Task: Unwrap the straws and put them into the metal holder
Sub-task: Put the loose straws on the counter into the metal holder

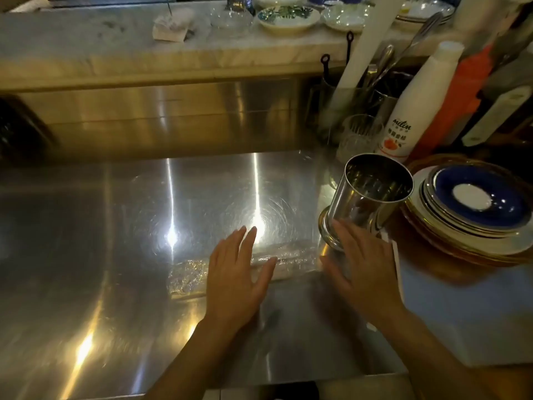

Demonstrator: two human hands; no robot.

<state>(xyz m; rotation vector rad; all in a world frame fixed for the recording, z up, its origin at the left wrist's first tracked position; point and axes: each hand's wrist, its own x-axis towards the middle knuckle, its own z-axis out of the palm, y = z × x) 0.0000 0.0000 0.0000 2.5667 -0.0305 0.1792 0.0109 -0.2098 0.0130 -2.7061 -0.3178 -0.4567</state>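
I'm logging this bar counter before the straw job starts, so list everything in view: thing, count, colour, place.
Wrapped straw bundle: one, clear shiny wrap, flat on the steel counter, partly under the left hand.
Metal holder: one, silver, tilted, at the counter's right edge; nothing visible inside it.
Plate stack: one stack, blue and white with gold rims, right of the holder.
White bottle: one, white with orange label, behind the holder.
Clear glass: one, beside the bottle.
Bowls: several, patterned, on the marble shelf behind.
Left hand: open, fingers spread, over the bundle.
Right hand: open, by the holder's base.
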